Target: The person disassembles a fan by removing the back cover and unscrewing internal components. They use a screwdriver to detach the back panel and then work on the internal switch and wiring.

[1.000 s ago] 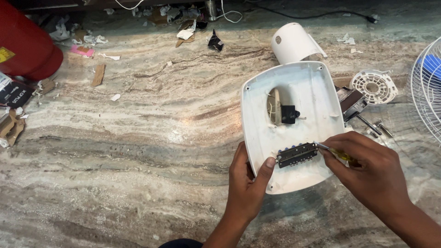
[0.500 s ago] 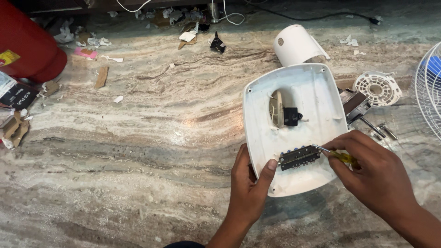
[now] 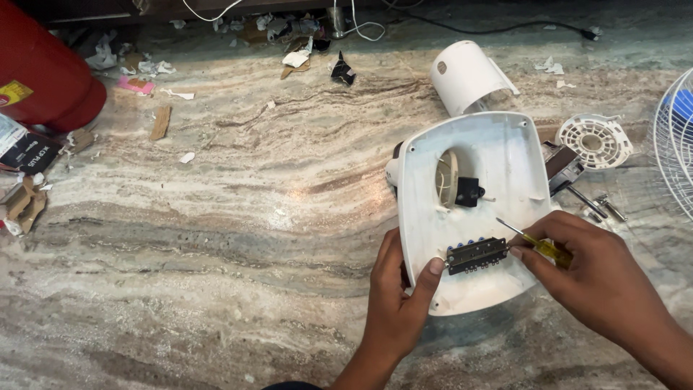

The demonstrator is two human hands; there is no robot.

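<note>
A white plastic fan base cover (image 3: 498, 155) lies open side up on the marble floor. A black switch block (image 3: 476, 255) with blue buttons sits near its lower edge, and a small black part (image 3: 468, 191) is next to an oval hole. My left hand (image 3: 395, 296) grips the cover's lower left rim, thumb beside the switch block. My right hand (image 3: 595, 278) holds a yellow-handled screwdriver (image 3: 538, 246), its fingertips touching the block's right end; the metal tip points up and left above the block.
A white cylindrical housing (image 3: 468, 76) lies beyond the cover. A round white vented part (image 3: 593, 141), loose screws and a black piece (image 3: 595, 204) lie to the right, near a wire fan guard (image 3: 675, 141). A red cylinder (image 3: 43, 72) and paper scraps sit far left.
The view has shifted slightly. My right hand has drawn the screwdriver a little to the right, so its tip now stands clear above the switch block. My left hand keeps its hold.
</note>
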